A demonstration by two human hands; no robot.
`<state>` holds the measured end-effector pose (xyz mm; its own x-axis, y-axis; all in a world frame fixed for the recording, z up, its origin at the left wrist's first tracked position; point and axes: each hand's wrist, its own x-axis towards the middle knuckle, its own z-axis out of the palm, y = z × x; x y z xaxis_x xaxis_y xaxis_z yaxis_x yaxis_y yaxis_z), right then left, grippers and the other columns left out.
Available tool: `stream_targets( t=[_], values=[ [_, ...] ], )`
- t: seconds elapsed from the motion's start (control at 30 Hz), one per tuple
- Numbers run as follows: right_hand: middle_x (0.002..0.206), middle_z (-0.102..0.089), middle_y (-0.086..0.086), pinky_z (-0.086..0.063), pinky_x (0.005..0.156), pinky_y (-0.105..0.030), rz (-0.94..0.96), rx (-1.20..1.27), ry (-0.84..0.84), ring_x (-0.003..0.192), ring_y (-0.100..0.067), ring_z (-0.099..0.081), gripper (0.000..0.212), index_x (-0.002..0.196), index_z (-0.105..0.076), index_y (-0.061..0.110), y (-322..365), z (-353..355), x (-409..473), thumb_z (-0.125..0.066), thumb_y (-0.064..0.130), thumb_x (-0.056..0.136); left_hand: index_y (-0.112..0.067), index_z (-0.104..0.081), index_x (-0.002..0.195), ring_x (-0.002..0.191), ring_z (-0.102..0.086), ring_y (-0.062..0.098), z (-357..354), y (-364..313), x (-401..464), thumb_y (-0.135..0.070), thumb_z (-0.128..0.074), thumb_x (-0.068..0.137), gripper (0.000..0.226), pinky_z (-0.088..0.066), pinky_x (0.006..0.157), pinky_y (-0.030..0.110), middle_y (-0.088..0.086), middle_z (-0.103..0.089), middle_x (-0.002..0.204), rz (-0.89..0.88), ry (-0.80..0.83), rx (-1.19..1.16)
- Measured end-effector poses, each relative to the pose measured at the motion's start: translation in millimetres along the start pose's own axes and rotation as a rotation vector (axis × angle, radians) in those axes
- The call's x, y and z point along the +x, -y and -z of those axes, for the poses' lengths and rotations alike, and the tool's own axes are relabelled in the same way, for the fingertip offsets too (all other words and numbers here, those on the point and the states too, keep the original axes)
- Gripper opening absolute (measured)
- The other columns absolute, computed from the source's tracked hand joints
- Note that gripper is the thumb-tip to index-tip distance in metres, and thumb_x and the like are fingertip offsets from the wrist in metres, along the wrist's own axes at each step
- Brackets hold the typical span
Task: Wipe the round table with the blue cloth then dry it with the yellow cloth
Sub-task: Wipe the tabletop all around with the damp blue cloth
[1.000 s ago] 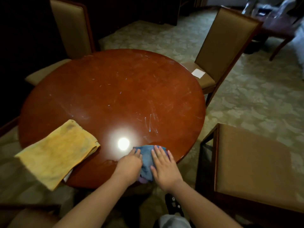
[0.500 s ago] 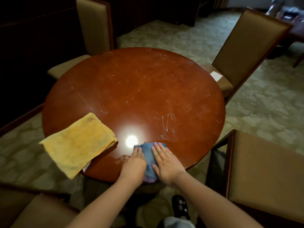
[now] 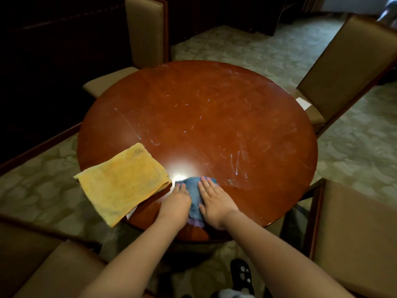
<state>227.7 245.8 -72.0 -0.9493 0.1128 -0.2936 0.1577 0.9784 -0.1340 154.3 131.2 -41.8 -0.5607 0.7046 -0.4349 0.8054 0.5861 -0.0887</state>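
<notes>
A round reddish-brown table (image 3: 214,117) with pale scratch marks fills the middle of the view. The blue cloth (image 3: 194,198) lies bunched near the table's front edge. My left hand (image 3: 177,202) presses flat on its left part and my right hand (image 3: 214,201) presses flat on its right part, fingers straight. Most of the cloth is hidden under both palms. The yellow cloth (image 3: 122,183) lies folded at the front left, its near corner hanging over the table's rim.
Chairs with tan upholstery ring the table: one at the back left (image 3: 146,33), one at the back right (image 3: 343,61) with a white paper on its seat, one at the right (image 3: 356,233), one at the front left (image 3: 49,267). Patterned carpet lies below.
My view has shifted left and nearer, so the table sits more central. Both hands with the blue cloth have slid a little forward onto the table. The yellow cloth has not moved.
</notes>
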Motion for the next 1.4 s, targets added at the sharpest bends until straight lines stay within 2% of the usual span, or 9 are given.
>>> stream_targets(
  t=[0.17, 0.3, 0.4, 0.53, 0.67, 0.77, 0.97, 1.17, 1.4],
  values=[
    [0.149, 0.024, -0.006, 0.015, 0.11, -0.031, 0.034, 0.007, -0.005, 0.143, -0.019, 0.016, 0.062, 0.147, 0.012, 0.007, 19.3, -8.2, -22.1, -0.01, 0.04, 0.099, 0.001, -0.014, 0.149, 0.145, -0.009, 0.03, -18.5, 9.1, -14.1, -0.022, -0.05, 0.096, 0.069, -0.016, 0.118, 0.034, 0.019, -0.012, 0.156, -0.059, 0.028, 0.085],
    [0.147, -0.006, -0.01, -0.009, 0.111, -0.039, 0.023, -0.016, -0.053, 0.142, -0.025, -0.024, 0.07, 0.144, -0.025, 0.0, 20.7, -5.7, -15.9, -0.015, 0.043, 0.089, 0.005, -0.006, 0.148, 0.146, 0.0, 0.03, -28.0, 16.9, -18.1, -0.011, -0.028, 0.101, 0.055, 0.004, 0.117, 0.032, 0.022, -0.006, 0.157, -0.14, -0.027, 0.132],
    [0.154, 0.016, -0.007, 0.013, 0.111, -0.031, 0.037, -0.005, 0.013, 0.146, -0.023, 0.01, 0.075, 0.15, 0.005, 0.005, 13.0, -0.2, 12.1, 0.001, 0.048, 0.089, 0.001, -0.009, 0.149, 0.147, -0.003, 0.026, -16.5, 24.6, 1.3, -0.017, -0.039, 0.1, 0.061, 0.0, 0.116, 0.028, 0.019, -0.006, 0.158, -0.049, -0.078, 0.107],
    [0.157, 0.016, -0.009, 0.009, 0.115, -0.031, -0.019, 0.019, 0.025, 0.145, -0.021, 0.015, 0.063, 0.15, 0.01, 0.006, 15.8, 2.8, 23.1, -0.018, 0.037, 0.102, 0.0, -0.01, 0.149, 0.147, -0.005, 0.024, -3.6, 27.0, 3.6, -0.023, -0.047, 0.098, 0.067, -0.004, 0.116, 0.026, 0.017, -0.008, 0.158, -0.029, -0.061, 0.068],
    [0.155, 0.021, -0.007, 0.018, 0.109, -0.029, 0.058, 0.027, 0.023, 0.143, -0.019, 0.021, 0.077, 0.143, 0.02, 0.012, 24.5, -11.9, -12.4, 0.013, 0.052, 0.078, 0.003, -0.006, 0.149, 0.146, -0.002, 0.03, -18.1, 17.2, -17.7, -0.018, -0.034, 0.101, 0.059, -0.001, 0.118, 0.033, 0.02, -0.007, 0.157, -0.096, -0.032, 0.169],
    [0.155, 0.019, -0.007, 0.024, 0.105, -0.032, 0.062, -0.001, 0.044, 0.135, -0.018, 0.029, 0.079, 0.14, 0.021, 0.012, 16.5, -16.7, -10.8, 0.015, 0.053, 0.072, 0.005, -0.005, 0.149, 0.146, -0.001, 0.03, -19.6, 17.5, -16.9, -0.011, -0.027, 0.101, 0.054, 0.003, 0.117, 0.034, 0.021, -0.005, 0.157, -0.12, -0.041, 0.209],
    [0.155, 0.021, -0.005, 0.012, 0.113, -0.03, 0.023, 0.017, 0.059, 0.143, -0.018, 0.019, 0.066, 0.149, 0.012, 0.009, 15.3, -3.1, 8.9, -0.013, 0.044, 0.099, 0.003, -0.01, 0.149, 0.146, -0.007, 0.027, -19.2, 26.8, -3.7, -0.009, -0.032, 0.1, 0.054, -0.007, 0.118, 0.03, 0.017, -0.01, 0.158, -0.102, -0.12, 0.125],
    [0.145, 0.028, -0.003, 0.017, 0.113, -0.034, 0.163, 0.017, 0.071, 0.135, -0.018, 0.029, 0.069, 0.144, 0.019, 0.015, 50.0, -18.2, -14.5, -0.009, 0.05, 0.092, 0.01, -0.007, 0.147, 0.144, -0.007, 0.037, -40.9, 37.9, -39.7, -0.023, -0.035, 0.101, 0.063, -0.004, 0.119, 0.039, 0.027, -0.011, 0.154, -0.104, 0.074, 0.258],
    [0.158, 0.016, -0.004, 0.007, 0.116, -0.031, 0.162, 0.038, 0.074, 0.144, -0.016, 0.016, 0.07, 0.151, 0.008, 0.012, 48.5, -11.2, 11.0, -0.025, 0.046, 0.1, 0.009, -0.01, 0.147, 0.145, -0.012, 0.033, -35.5, 47.0, -36.1, -0.014, -0.033, 0.1, 0.057, -0.004, 0.119, 0.037, 0.025, -0.014, 0.155, -0.06, 0.018, 0.276]
  ],
)
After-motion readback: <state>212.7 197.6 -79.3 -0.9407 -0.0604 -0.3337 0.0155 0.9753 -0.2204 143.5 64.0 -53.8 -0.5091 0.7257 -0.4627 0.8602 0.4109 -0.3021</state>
